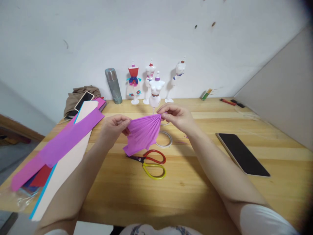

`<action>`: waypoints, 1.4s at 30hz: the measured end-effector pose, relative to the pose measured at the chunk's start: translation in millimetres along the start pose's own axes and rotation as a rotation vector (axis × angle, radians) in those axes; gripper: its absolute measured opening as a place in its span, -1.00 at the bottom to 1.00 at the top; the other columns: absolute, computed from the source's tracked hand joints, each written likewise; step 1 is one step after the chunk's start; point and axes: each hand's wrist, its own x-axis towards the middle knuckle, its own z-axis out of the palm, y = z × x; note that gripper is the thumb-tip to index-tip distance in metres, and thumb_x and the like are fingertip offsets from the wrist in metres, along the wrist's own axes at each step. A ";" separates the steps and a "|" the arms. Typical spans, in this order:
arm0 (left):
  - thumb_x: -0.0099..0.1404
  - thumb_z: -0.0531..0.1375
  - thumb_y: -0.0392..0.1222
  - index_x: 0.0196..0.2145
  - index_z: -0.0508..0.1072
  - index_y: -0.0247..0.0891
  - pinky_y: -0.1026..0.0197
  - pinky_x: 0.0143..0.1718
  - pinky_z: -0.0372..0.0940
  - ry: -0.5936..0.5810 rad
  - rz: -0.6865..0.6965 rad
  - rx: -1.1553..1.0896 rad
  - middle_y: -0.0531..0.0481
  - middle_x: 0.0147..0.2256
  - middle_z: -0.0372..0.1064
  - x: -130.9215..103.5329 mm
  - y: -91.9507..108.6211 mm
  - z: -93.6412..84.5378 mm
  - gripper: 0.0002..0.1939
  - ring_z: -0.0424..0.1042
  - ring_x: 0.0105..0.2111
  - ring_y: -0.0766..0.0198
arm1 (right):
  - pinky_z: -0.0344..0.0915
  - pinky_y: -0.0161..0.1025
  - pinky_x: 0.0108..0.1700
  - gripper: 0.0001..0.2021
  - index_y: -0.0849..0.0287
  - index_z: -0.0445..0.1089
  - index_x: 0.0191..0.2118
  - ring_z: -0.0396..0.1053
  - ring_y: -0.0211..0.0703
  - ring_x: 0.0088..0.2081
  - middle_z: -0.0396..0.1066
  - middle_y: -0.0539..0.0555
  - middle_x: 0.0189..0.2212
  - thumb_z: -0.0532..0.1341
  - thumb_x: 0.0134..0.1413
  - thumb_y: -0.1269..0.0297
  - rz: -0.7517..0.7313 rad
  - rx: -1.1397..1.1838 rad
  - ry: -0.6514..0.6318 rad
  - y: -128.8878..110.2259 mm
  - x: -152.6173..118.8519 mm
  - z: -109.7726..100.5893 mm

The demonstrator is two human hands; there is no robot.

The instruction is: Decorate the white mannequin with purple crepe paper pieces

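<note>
A piece of purple crepe paper (144,132) is stretched between my two hands above the table, gathered into pleats that fan out from its right upper corner. My left hand (115,128) pinches its left upper edge. The gathered corner is pinched between the fingers of my right hand (176,116). Below the paper lie scissors (154,163) with one red and one yellow handle, their blades partly under it. A roll of white tape (168,140) rests just behind the scissors. Close beyond my hands stands a small white dress form (156,88) with a purple neck band.
Several more dress forms (133,81) and a grey bottle (113,85) stand along the wall. Paper sheets (66,140) and a brown cloth (80,94) lie at left. A dark phone (242,153) lies at right; a green-labelled item (206,94) is farther back.
</note>
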 end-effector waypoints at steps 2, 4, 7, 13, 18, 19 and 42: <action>0.09 0.32 0.01 -0.47 0.52 -0.25 0.24 -0.54 0.39 -0.008 0.000 0.017 0.07 -0.62 0.44 0.2 -0.4 -0.8 -0.75 0.45 -0.62 0.27 | 0.37 -0.26 -0.42 -0.95 0.12 0.53 -0.39 0.41 -0.24 -0.45 0.49 0.02 -0.44 0.34 -0.07 0.33 0.027 -0.003 0.004 -0.3 0.2 0.1; 0.09 0.32 0.03 -0.47 0.52 -0.25 0.24 -0.53 0.40 -0.027 -0.002 0.032 0.07 -0.61 0.45 0.2 -0.1 -1.7 -0.73 0.47 -0.60 0.27 | 0.36 -0.26 -0.43 -0.94 0.12 0.53 -0.39 0.41 -0.24 -0.45 0.49 0.02 -0.45 0.35 -0.08 0.32 0.050 -0.008 0.011 -0.6 0.5 0.0; 0.09 0.32 0.05 -0.44 0.54 -0.24 0.24 -0.52 0.41 -0.052 -0.013 0.034 0.08 -0.60 0.46 -1.0 2.2 -2.0 -0.72 0.48 -0.59 0.27 | 0.35 -0.27 -0.45 -0.93 0.13 0.52 -0.40 0.39 -0.25 -0.47 0.48 0.02 -0.47 0.36 -0.11 0.31 0.075 -0.008 0.032 0.0 1.0 -0.4; 0.13 0.30 0.09 -0.34 0.57 -0.27 0.23 -0.48 0.42 -0.059 -0.013 0.048 0.05 -0.57 0.49 -2.5 3.8 -0.7 -0.66 0.50 -0.56 0.26 | 0.33 -0.28 -0.47 -0.92 0.13 0.52 -0.42 0.38 -0.26 -0.50 0.46 0.00 -0.52 0.36 -0.14 0.30 0.084 0.005 0.068 2.8 2.6 -0.3; 0.20 0.26 -0.05 -0.13 0.55 -0.27 0.31 -0.60 0.25 0.203 0.150 0.165 0.11 -0.58 0.45 -1.6 -0.6 -3.0 -0.67 0.33 -0.66 0.37 | 0.33 -0.27 -0.48 -0.93 0.12 0.51 -0.43 0.38 -0.24 -0.50 0.46 0.00 -0.54 0.36 -0.14 0.30 0.085 0.017 0.092 3.2 2.8 2.5; 0.21 0.25 -0.10 -0.13 0.55 -0.26 0.32 -0.58 0.23 0.262 0.220 0.204 0.13 -0.60 0.42 -2.6 -0.5 -3.8 -0.70 0.31 -0.66 0.39 | 0.33 -0.27 -0.48 -0.93 0.12 0.51 -0.44 0.38 -0.23 -0.50 0.46 0.00 -0.55 0.36 -0.14 0.30 0.086 0.011 0.102 3.2 2.6 3.6; 0.15 0.31 -0.09 -0.39 0.46 -0.19 0.32 -0.55 0.24 0.323 0.289 0.306 0.14 -0.58 0.39 -36.1 1.4 39.0 -0.85 0.33 -0.61 0.38 | 0.31 -0.23 -0.44 -0.91 0.11 0.47 -0.37 0.40 -0.19 -0.47 0.46 0.00 -0.52 0.28 -0.06 0.26 0.055 0.022 0.363 8.8 -4.1 30.5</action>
